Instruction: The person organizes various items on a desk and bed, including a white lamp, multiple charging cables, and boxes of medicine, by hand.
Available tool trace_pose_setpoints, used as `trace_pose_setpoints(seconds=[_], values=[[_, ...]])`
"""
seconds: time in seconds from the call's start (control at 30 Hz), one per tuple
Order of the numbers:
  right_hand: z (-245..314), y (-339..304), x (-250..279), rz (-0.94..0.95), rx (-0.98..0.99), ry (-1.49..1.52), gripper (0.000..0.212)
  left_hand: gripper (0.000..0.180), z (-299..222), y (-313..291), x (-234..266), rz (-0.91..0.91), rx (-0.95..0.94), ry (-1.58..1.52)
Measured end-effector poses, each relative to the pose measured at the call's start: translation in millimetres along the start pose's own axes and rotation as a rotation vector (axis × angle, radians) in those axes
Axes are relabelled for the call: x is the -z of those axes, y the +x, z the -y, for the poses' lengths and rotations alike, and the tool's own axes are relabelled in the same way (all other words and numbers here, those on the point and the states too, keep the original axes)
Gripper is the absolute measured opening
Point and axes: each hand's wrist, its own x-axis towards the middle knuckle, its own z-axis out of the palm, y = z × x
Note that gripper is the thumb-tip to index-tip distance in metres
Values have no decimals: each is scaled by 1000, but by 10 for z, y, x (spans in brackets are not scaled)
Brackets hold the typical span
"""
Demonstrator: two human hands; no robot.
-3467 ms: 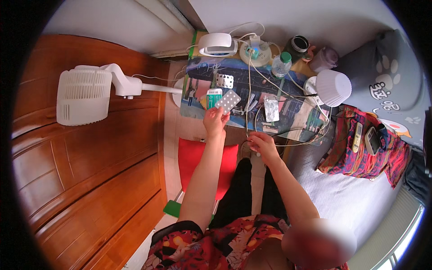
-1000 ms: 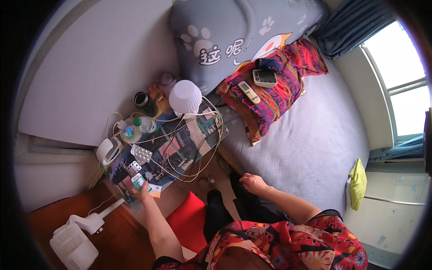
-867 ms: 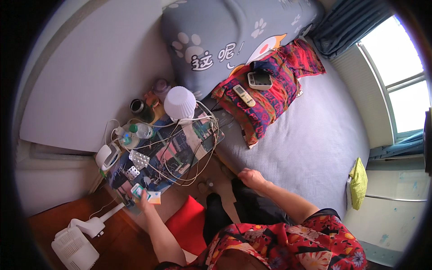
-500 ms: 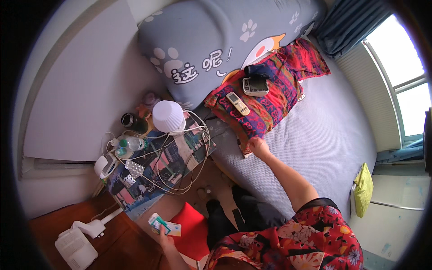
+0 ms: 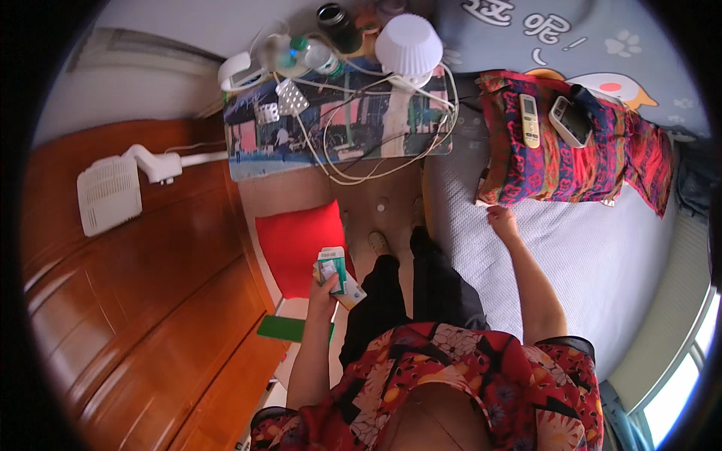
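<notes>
My left hand (image 5: pixel 323 295) is closed around small cardboard medicine boxes: a green-and-white box (image 5: pixel 332 269) and a pale box (image 5: pixel 350 292) beside it. They are held above a red cushion (image 5: pixel 299 248). My right hand (image 5: pixel 502 221) is over the bed at the near left corner of a red-and-purple patterned pillow (image 5: pixel 553 169). Its fingers are curled in at the pillow's edge, and what they pinch, if anything, is too small to make out. A remote control (image 5: pixel 530 122) and a blood pressure monitor (image 5: pixel 570 122) lie on the pillow.
Ahead stands a small table (image 5: pixel 271 154) with a white ribbed lamp (image 5: pixel 408 46), a plastic bottle (image 5: pixel 317 57), a dark open flask (image 5: pixel 338 27), blister packs (image 5: pixel 292 98) and looped cables (image 5: pixel 353 179). A white plastic device (image 5: pixel 110 195) is by the wooden cabinet (image 5: pixel 158 301) at left.
The view has swung left and down, so table and bed sit higher and further right. My left hand keeps the boxes; my right hand stays at the pillow's corner.
</notes>
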Motion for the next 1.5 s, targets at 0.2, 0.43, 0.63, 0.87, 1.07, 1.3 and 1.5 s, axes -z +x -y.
trace_pose_setpoints(seconds=[0.2,0.43,0.63,0.87,1.07,1.3,1.5], values=[[111,-710,-904,369,-17,63,21,45,427,-153,206,-8,44,-64],[395,-803,-1772,441,61,-200,22,53,1169,-407,848,-60,76,-140],[629,-468,-2634,499,75,-452,31,42,1820,-554,1438,-159,133,-282],[972,-4,-3427,464,136,-633,50,44,2484,-455,1618,-210,174,-505],[937,386,-3745,532,23,-710,36,47,2793,-292,1588,-293,160,-602],[128,1229,-3737,689,83,-1236,25,53,2812,1,1454,-324,143,-743],[-156,1467,-3738,573,301,-1492,26,59,2753,173,1447,-313,129,-844]])
